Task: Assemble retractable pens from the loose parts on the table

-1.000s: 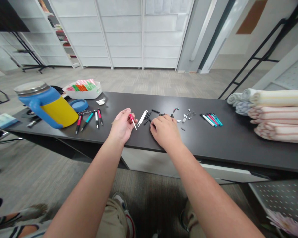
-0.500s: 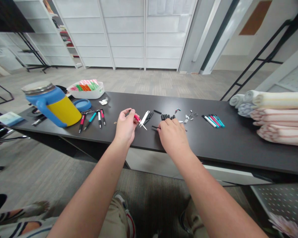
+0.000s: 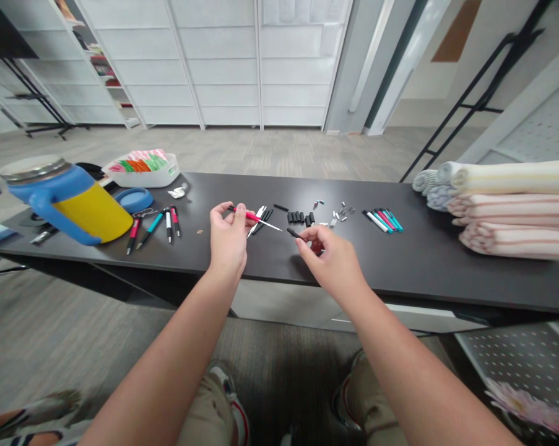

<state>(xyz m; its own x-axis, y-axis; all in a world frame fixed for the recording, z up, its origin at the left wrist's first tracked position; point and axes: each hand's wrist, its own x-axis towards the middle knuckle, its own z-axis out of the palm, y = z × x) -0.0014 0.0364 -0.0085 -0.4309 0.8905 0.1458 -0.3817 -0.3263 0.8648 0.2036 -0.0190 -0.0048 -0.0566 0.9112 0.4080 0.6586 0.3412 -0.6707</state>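
My left hand (image 3: 227,234) pinches a red pen barrel (image 3: 251,216) with a thin white refill sticking out to the right, raised a little above the black table (image 3: 428,260). My right hand (image 3: 331,255) holds a small black pen piece (image 3: 294,233) between thumb and fingers, its tip pointing left toward the refill. The two parts are close but apart. Behind the hands lie white refills and black pieces (image 3: 259,218), a row of black grips (image 3: 300,217) and small metal parts (image 3: 340,212).
Assembled pens (image 3: 155,224) lie left of centre, more coloured pens (image 3: 384,220) to the right. A blue and yellow jug (image 3: 70,199), a blue lid (image 3: 134,199) and a white tray (image 3: 142,168) stand at the left. Folded towels (image 3: 511,207) are stacked at the right.
My right hand has lifted off the table with a black piece picked up from the pile. My left hand has raised the red barrel and turned it sideways toward the right hand.
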